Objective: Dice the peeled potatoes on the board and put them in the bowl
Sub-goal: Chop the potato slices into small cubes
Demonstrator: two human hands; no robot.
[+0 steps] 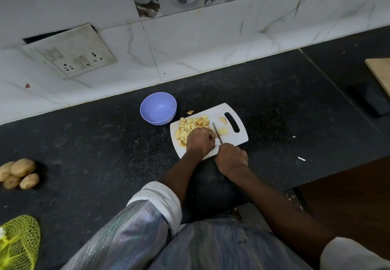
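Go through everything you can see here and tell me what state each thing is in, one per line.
Purple bowl: upright, empty.
Cutting board: flat on counter, holding diced potato.
Diced potato: piled on board, one piece off it.
Knife: gripped, blade on board.
Right hand: holds knife.
Left hand: curled over potato.
Whole potatoes: uncut, on counter.

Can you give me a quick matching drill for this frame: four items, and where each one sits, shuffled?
Items:
1. purple bowl
2. knife
3. unpeeled potatoes
4. stray potato piece

Places:
A. far left on the counter
B. in the right hand, blade over the board
C. on the counter between bowl and cutting board
D. empty, behind the board's left corner

Pairs: 1-D, 2-B, 3-A, 4-C
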